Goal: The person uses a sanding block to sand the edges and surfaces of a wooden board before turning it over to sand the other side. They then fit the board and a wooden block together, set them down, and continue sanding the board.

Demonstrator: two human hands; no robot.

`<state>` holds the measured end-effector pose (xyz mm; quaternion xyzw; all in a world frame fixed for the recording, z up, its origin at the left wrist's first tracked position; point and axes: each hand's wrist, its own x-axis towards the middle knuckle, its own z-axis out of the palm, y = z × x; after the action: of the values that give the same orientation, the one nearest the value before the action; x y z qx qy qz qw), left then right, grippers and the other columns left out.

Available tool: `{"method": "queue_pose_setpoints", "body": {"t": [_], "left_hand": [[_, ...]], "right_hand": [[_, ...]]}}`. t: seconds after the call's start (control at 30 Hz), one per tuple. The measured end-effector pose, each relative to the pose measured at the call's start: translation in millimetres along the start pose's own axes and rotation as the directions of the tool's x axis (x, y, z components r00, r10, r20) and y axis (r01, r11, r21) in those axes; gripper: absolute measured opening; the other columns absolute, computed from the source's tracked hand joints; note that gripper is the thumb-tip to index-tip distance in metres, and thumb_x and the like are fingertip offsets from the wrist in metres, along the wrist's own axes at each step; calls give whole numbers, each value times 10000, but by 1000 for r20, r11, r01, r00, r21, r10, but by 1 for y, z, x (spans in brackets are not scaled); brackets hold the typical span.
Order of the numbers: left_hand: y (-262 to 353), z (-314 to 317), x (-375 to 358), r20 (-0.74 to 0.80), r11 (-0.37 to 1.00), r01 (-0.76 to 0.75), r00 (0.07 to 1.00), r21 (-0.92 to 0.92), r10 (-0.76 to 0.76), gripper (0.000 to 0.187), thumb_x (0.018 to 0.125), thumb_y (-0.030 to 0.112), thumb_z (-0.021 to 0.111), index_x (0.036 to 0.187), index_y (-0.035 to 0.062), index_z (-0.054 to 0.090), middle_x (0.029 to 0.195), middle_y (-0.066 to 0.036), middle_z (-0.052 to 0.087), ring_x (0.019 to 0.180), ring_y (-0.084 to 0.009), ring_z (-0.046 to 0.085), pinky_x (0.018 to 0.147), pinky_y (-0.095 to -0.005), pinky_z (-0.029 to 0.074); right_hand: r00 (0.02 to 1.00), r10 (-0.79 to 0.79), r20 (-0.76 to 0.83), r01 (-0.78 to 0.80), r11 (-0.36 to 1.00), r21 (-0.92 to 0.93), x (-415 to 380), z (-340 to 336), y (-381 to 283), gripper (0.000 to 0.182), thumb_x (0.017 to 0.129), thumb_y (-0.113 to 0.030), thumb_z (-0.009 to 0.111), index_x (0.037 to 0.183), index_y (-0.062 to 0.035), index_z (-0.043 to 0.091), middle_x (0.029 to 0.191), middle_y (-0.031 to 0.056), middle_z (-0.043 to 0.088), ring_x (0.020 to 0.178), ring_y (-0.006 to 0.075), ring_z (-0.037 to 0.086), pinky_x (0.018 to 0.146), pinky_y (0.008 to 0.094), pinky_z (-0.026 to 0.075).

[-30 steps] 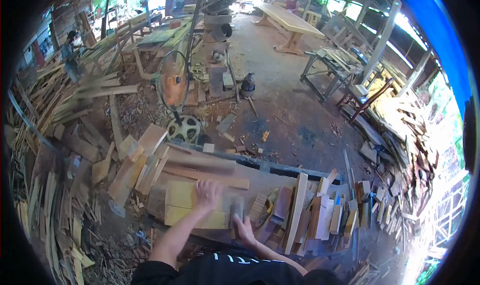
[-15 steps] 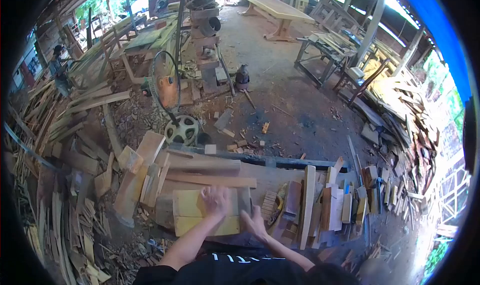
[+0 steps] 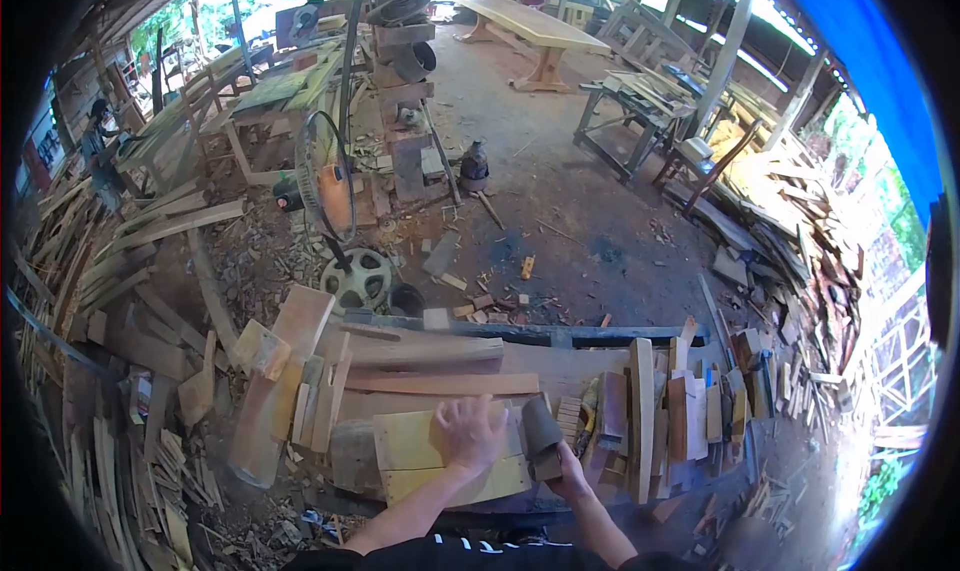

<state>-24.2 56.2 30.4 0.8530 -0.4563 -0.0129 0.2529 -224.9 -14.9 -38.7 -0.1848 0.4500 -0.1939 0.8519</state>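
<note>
Two pale yellowish boards [image 3: 405,451] lie edge to edge on the wooden workbench [image 3: 350,411]. My left hand [image 3: 470,431] rests on their upper part, fingers spread and palm down. At the boards' right end, my right hand [image 3: 570,474] grips a dark grey, curved sheet [image 3: 541,426] that looks like sandpaper. The sheet is bent and tilted beside the boards' right edge. A long reddish-brown strip [image 3: 440,383] lies just beyond the boards.
Wood blocks and a long upright-lying board [image 3: 641,421] crowd the bench's right side; more offcuts [image 3: 300,321] sit left. Beyond are a fan [image 3: 335,186], a large table [image 3: 535,26] and, far left, a person [image 3: 100,156].
The dark sheet has been lifted and curled up at the boards' right end in my right hand. The camera view has shifted, so bench and boards appear lower and further right.
</note>
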Motion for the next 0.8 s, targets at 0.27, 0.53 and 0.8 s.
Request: {"method": "queue_pose_setpoints", "body": {"t": [0.27,0.53,0.8], "left_hand": [[-11,5,-5,-55,987,-59,997,-146,52,478,916,475,536,1201,96,595,1130,-99,574,1173,-278,457,1066,-513,192],[-6,-5,-26,130,423,-4,949,-906,287,610,962,515,492,1312,16,522,1190,-147,595,1151,-258,533,988,-385,411],[40,-15,-120,193,-28,214,923,-976,333,681,915,407,637,1370,-20,365,1189,-154,562,1182,-222,519,1014,-358,406]], "right_hand": [[867,-253,429,253,966,57,-42,22,-18,686,825,-416,673,1321,2,449,1139,184,615,887,229,645,707,367,552],[781,-298,548,432,893,-129,-77,54,-20,766,716,-284,749,1334,13,407,1082,163,605,834,209,649,676,316,546],[596,-554,581,803,423,-420,-114,17,36,845,734,-169,684,1467,-58,279,1302,160,496,1167,242,541,941,356,467]]}}
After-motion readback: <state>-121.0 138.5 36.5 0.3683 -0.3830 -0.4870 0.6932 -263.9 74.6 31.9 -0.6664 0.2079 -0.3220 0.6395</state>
